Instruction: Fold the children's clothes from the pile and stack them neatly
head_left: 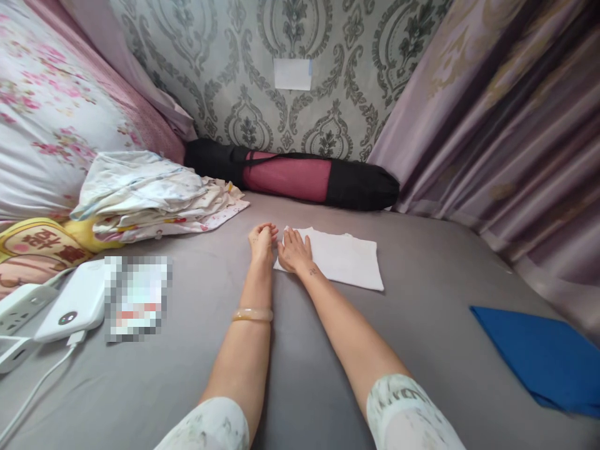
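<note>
A folded white cloth lies flat on the grey sheet in front of me, its long side running left to right. My right hand rests palm down on the cloth's left end, fingers stretched out and slightly spread. Just beyond that left edge is my left hand, turned on its side, with loosely bent fingers and nothing visible in them. A pale bangle circles my left forearm. The cloth's left end is partly covered by my right hand.
A black and dark-pink long bag lies along the wall. Folded patterned fabric, a yellow cushion, a white power bank with a cable, and a power strip are left. A blue folded item lies right.
</note>
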A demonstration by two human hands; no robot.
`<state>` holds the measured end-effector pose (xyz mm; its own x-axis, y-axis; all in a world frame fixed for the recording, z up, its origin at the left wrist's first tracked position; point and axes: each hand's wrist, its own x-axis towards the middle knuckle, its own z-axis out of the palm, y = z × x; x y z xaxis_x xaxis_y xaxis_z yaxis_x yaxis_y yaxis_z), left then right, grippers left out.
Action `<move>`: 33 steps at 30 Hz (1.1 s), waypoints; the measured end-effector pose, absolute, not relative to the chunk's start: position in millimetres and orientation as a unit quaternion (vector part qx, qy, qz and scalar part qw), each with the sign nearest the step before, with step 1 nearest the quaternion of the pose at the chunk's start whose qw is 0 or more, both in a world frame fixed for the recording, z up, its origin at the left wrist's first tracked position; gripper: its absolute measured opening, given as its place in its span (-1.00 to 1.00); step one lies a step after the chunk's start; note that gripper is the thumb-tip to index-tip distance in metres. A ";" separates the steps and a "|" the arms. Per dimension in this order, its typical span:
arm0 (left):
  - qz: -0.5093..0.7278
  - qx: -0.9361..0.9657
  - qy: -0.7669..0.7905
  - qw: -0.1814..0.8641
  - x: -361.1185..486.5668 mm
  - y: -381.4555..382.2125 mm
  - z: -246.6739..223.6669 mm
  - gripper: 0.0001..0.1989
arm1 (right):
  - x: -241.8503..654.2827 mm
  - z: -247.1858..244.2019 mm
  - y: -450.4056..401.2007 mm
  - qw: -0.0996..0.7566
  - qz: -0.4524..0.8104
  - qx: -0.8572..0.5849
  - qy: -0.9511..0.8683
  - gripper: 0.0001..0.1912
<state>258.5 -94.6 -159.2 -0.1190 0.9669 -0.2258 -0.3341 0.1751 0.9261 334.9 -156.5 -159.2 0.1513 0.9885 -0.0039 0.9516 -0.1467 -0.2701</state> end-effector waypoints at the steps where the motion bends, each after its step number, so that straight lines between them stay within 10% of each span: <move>1: 0.558 0.318 0.496 0.585 258.7 -95.7 -157.8 -0.83 | 337.2 -157.5 -157.2 0.107 0.096 -0.748 -0.648 -0.39; 33: 0.436 0.343 0.423 0.717 298.2 -118.1 -163.8 -0.94 | 431.2 -166.0 -222.4 0.095 0.028 -0.816 -0.570 -0.42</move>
<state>298.2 -118.1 -163.8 0.2624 0.9147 -0.3075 -0.3350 0.3851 0.8599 431.2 -222.4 -166.0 0.3487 0.9351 0.0629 0.9247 -0.3323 -0.1859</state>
